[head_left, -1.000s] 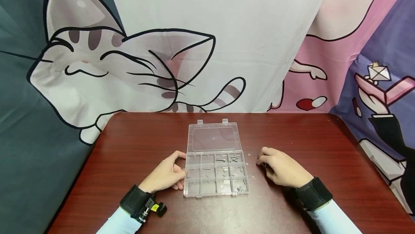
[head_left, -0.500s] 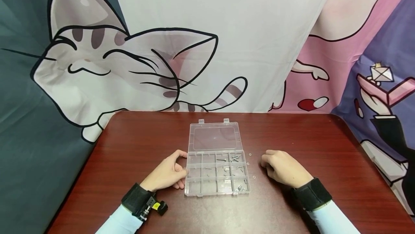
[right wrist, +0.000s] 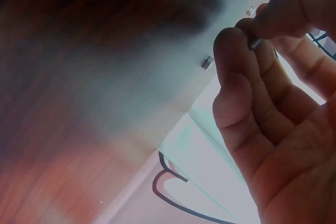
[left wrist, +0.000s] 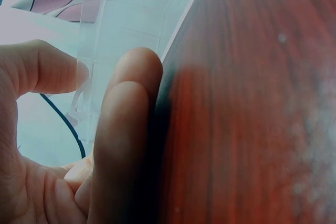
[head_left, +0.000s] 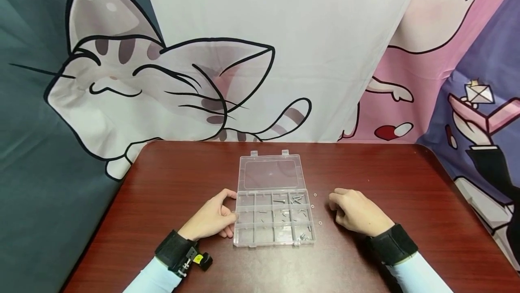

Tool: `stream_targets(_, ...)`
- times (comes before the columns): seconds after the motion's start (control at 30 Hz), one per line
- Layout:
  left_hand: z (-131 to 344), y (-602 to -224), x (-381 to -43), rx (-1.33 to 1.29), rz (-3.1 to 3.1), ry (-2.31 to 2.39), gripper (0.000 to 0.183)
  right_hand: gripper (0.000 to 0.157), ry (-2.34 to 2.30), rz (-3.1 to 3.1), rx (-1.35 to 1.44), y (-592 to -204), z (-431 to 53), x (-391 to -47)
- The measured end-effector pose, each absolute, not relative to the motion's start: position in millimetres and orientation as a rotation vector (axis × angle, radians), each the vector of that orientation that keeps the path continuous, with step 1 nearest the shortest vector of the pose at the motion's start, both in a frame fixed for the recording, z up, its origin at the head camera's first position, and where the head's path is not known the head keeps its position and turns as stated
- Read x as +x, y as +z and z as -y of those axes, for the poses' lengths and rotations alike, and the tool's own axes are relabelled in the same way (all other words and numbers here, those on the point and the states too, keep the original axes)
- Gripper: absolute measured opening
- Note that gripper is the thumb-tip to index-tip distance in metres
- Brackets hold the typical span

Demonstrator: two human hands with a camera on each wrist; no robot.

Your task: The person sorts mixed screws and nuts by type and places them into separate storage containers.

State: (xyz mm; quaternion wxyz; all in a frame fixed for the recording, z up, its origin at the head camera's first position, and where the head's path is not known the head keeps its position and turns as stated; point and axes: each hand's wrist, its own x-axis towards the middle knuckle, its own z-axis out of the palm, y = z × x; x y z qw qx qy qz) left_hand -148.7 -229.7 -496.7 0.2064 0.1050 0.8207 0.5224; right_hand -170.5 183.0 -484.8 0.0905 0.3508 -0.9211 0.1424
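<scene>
A clear plastic compartment box (head_left: 263,238) lies with its lid (head_left: 270,173) folded back, away from the person. Small screws (head_left: 297,199) lie in several of its compartments, mostly on the right. My left hand (head_left: 211,216) holds the box at its left edge, index finger and thumb against the side. In the left wrist view the thumb (left wrist: 126,108) overlaps the box wall. Right of the box, low over the table, my right hand (head_left: 357,211) pinches a small silvery metal piece (right wrist: 255,43) between thumb and fingers. The fingers hide most of it, so I cannot tell its kind.
Three small nuts lie on the table between box and right hand: a far nut (head_left: 315,194), a middle nut (head_left: 312,206) and a near nut (head_left: 320,223). The reddish-brown table (head_left: 183,162) ends at a printed cloth (head_left: 317,58) hanging behind.
My right hand has drawn slightly away from the box to the right, its fingers closer together. My left hand stays at the box edge. The head view has shifted a little.
</scene>
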Motion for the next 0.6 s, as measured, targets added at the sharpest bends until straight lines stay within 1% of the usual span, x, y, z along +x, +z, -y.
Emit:
stream_targets(0.13,228.9,-496.9,-148.3,0.294,-2.285,1.459,0.054,0.030,0.439,2.737,1.046,-485.5,-182.6,-169.1)
stream_targets(0.37,228.7,-496.9,-148.6,0.315,-2.272,1.468,0.053,0.028,0.483,2.687,1.095,-483.0,-177.2,-170.4)
stream_targets(0.6,230.7,-497.5,-149.6,0.313,-2.273,1.467,0.053,0.024,0.552,2.621,1.194,-461.5,-144.5,-178.0)
